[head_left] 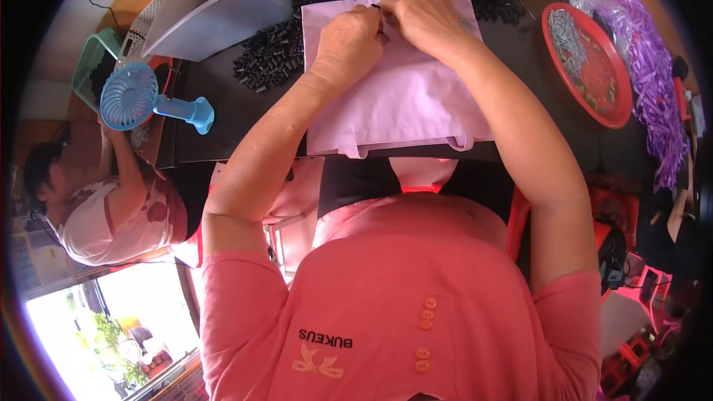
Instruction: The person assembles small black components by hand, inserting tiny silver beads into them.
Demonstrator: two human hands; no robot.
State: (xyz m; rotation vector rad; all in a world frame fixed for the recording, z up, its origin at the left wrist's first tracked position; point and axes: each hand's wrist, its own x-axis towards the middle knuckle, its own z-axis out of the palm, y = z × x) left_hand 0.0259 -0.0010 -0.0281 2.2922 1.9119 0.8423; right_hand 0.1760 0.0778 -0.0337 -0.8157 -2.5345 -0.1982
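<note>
A pink cloth bag lies flat on the dark table in front of me, its handle loops toward my body. Over its far part, my left hand is closed, thumb and fingers pinched together around a small black piece, of which only a bit shows. Close beside it, my right hand has its fingers curled in, with the thumb side turned to the left fingertips. What the right fingers hold, if anything, is hidden. Beyond both hands spreads a heap of short black tube-like pieces.
A translucent plastic bin stands at the far left, near a blue handheld fan. On the right, a red tray holds small metal parts, beside purple ribbons. Another person sits at the left.
</note>
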